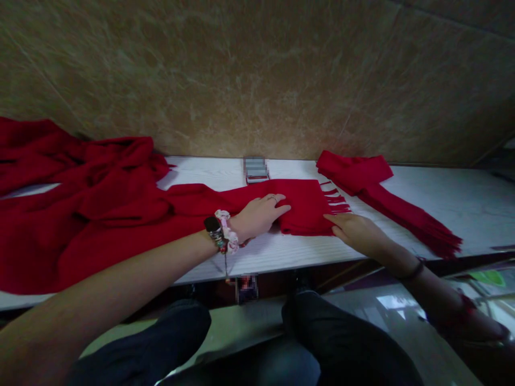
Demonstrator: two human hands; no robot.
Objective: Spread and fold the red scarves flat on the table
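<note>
A red fringed scarf (pixel 306 206) lies folded across the white table (pixel 442 201). My left hand (pixel 259 214) rests flat on its top, fingers stretched out and open. My right hand (pixel 354 229) touches the scarf's near right corner by the fringe, fingers extended under or along the edge. A watch and a pink scrunchie (pixel 225 230) sit on my left wrist, a dark band on my right wrist.
A heap of red scarves (pixel 80 203) covers the table's left part. Another folded red scarf (pixel 382 198) lies at the right, slanting toward the front edge. A small blurred object (pixel 256 170) stands by the marble wall. My dark-trousered knees are below the table edge.
</note>
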